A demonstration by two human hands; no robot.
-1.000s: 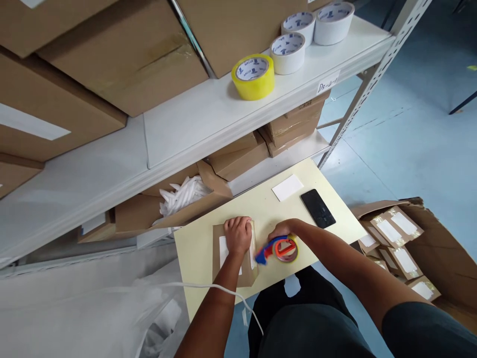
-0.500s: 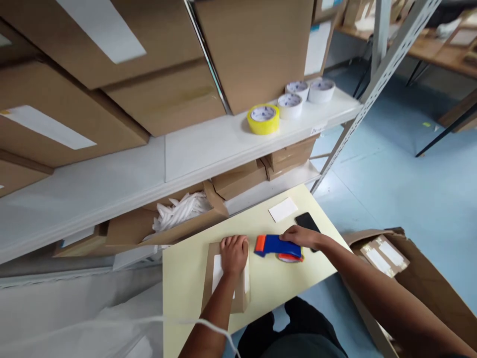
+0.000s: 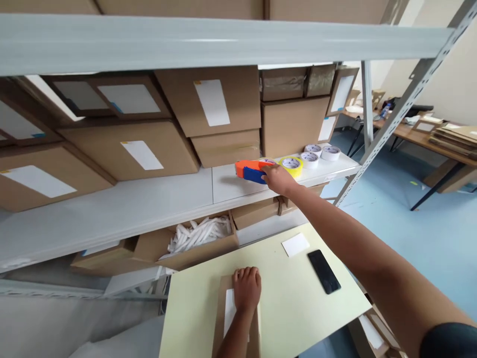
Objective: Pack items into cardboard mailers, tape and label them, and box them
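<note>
head view: faces forward, down over table (image 3: pixel 283 298), shelf (image 3: pixel 167 189)

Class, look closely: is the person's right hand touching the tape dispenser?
Touching. The head view shows the right hand closed around one end of the tape dispenser, with no gap between them.

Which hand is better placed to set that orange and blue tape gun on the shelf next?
Probably the right hand: it holds the tape gun at the shelf, near the yellow tape. The left hand is lower, resting on the box on the table.
</note>
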